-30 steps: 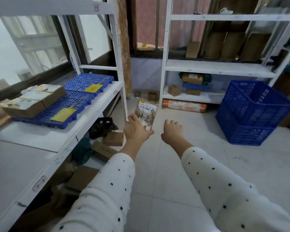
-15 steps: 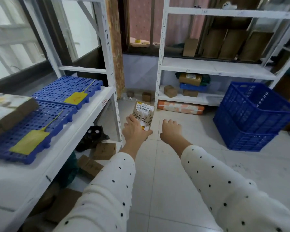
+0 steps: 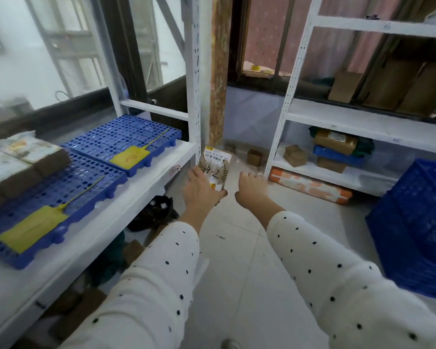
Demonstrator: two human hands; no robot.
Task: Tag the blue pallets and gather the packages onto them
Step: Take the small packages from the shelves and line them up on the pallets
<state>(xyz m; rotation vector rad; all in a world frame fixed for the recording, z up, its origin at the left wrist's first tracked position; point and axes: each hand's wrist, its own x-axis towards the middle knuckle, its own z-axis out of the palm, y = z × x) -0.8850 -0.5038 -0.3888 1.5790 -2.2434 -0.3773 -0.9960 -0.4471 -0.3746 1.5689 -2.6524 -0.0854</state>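
Pallets: two blue pallets [image 3: 121,141] [image 3: 48,205] left of hands, one yellow tag [image 3: 130,157] [image 3: 33,229] each
Near pallet: roughly two packages [image 3: 18,162], blurred
Left hand [image 3: 199,191]: grips "4-2" parcel [image 3: 215,170]
Right hand [image 3: 249,188]: loosely curled, holding nothing

Blue pallets [image 3: 122,137], yellow tags [image 3: 130,157], black-dotted white sleeves [image 3: 161,273].

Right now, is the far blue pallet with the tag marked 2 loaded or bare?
Bare of packages: the far blue pallet carries only its yellow tag. The "4-2" package is in the left hand.
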